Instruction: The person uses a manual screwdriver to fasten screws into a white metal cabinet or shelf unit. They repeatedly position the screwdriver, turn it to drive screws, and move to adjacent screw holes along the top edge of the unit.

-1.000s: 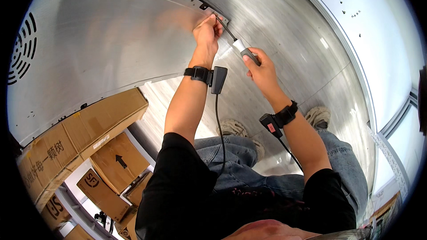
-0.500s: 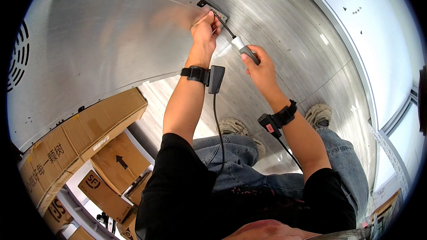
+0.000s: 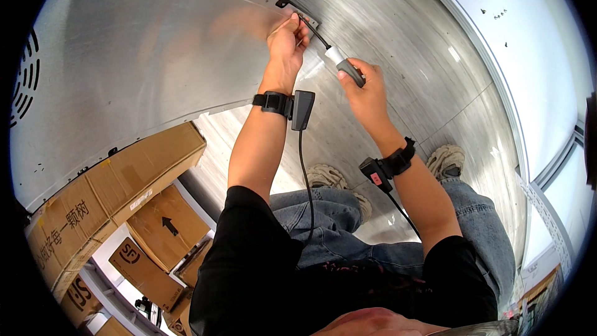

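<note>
"Head view: metal panel (image 3: 155,62), ten o'clock. Locate the screwdriver (image 3: 334,55)."

"Between twelve and one o'clock. Long axis: ten-thirty to four-thirty. Tip points toward ten-thirty, near the panel's corner."

"Hand states?"

"Right hand (image 3: 367,92): closed around the handle; the shaft projects from it toward ten-thirty. Left hand (image 3: 286,40): curled near the tip; grip cannot be determined."
</note>
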